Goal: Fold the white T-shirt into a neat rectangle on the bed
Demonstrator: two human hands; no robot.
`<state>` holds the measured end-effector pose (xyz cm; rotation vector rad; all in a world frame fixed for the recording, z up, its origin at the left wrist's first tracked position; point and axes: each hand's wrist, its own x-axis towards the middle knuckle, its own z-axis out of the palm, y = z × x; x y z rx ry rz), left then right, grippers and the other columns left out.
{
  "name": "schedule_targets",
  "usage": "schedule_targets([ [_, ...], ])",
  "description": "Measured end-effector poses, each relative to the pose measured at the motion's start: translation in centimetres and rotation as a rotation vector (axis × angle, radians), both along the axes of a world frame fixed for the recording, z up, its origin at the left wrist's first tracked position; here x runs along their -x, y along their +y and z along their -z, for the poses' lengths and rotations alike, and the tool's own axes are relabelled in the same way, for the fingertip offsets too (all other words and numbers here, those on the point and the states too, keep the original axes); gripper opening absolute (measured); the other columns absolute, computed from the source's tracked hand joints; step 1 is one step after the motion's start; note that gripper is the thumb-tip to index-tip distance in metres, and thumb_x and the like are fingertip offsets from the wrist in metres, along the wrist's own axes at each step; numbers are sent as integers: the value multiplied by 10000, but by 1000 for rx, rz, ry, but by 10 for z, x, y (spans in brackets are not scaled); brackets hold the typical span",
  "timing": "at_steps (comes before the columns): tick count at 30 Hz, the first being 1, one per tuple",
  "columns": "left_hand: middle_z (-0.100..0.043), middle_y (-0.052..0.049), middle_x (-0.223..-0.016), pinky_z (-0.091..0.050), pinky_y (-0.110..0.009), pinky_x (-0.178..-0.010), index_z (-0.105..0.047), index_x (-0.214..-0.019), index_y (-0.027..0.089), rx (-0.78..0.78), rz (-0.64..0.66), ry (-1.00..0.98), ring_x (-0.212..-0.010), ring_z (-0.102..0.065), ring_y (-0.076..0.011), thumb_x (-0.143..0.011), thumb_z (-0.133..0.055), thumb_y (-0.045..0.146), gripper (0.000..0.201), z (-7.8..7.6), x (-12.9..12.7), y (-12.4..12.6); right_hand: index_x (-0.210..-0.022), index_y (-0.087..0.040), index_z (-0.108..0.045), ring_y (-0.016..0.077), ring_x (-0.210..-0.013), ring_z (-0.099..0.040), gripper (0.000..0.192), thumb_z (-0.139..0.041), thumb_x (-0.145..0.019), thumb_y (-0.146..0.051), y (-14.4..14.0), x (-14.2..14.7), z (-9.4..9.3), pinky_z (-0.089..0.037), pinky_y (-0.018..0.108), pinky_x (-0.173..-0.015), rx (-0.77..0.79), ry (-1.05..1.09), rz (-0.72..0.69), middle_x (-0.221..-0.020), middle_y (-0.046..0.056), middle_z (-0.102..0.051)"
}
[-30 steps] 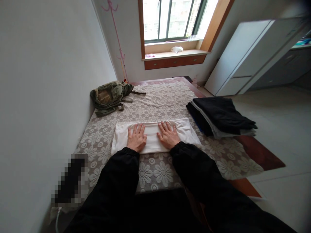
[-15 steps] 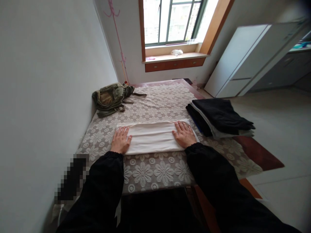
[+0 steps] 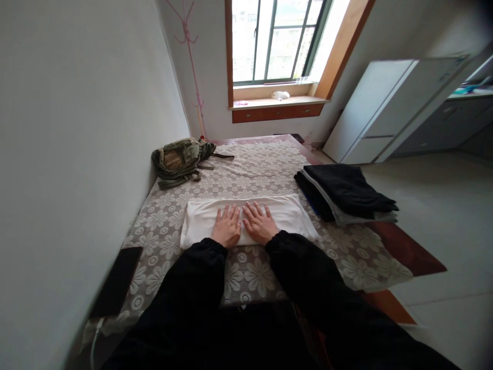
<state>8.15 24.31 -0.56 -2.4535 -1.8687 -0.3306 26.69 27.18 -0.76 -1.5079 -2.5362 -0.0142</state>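
A white cloth, folded into a long flat rectangle, lies across the near part of the table. My left hand rests palm down on its middle, fingers outstretched. Close beside it, my right hand also lies flat on the cloth with the fingers spread. The two hands are side by side with a small gap between them, and neither grips anything. Whether the cloth is a garment cannot be told from its folded shape.
Folded dark and grey clothes are stacked at the table's right edge. A green backpack leans by the left wall. Nearer me on the left lies a black tablet-like slab with a white cable. A flower-patterned lace tablecloth covers the table.
Both hands have slid inward from the two ends of the white cloth to its middle. The cloth has stayed in about the same place. The view has tilted up slightly.
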Motion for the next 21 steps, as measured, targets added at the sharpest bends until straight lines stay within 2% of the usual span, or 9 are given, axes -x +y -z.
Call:
schedule_targets([
  [3,-336,-71,-1652,-167,-517,-1261,-342,-1588,178,37,18,-38,-1542,-248,-273,-991,-323,291,607,3,-16,10,-1614,-164,-295,268,-1557,-171,614,-270,-1030,-351,3,23,1,-117,526,-1249,71,18,4,-1679,74,-239],
  [7,-296,-48,-1670,-175,-518,-1262,-341,-1590,217,56,-2,-45,-1551,-221,-266,-1011,-332,398,607,2,-3,15,-1617,-189,-287,266,-1564,-140,630,-284,-1031,-418,11,14,1,-84,531,-1255,102,26,35,-1696,46,-178],
  [11,-279,-64,-1673,-171,-522,-1264,-342,-1590,190,60,-77,-30,-1551,-220,-282,-1012,-333,479,646,-2,24,13,-1626,-184,-256,264,-1562,-142,657,-278,-1034,-468,18,-19,2,-92,530,-1255,85,-9,121,-1692,57,-203],
  [15,-325,-94,-1653,-190,-496,-1261,-349,-1586,154,43,-147,-3,-1536,-261,-288,-1011,-329,471,657,-5,53,10,-1620,-156,-272,276,-1543,-208,663,-282,-1031,-460,27,-64,4,-143,509,-1250,40,-49,229,-1675,85,-260],
  [21,-360,-92,-1637,-201,-500,-1255,-352,-1584,169,50,-217,13,-1521,-302,-281,-1008,-321,480,656,-4,84,8,-1606,-142,-316,266,-1528,-254,643,-297,-1025,-416,36,-118,9,-210,470,-1237,21,-57,321,-1662,88,-296],
])
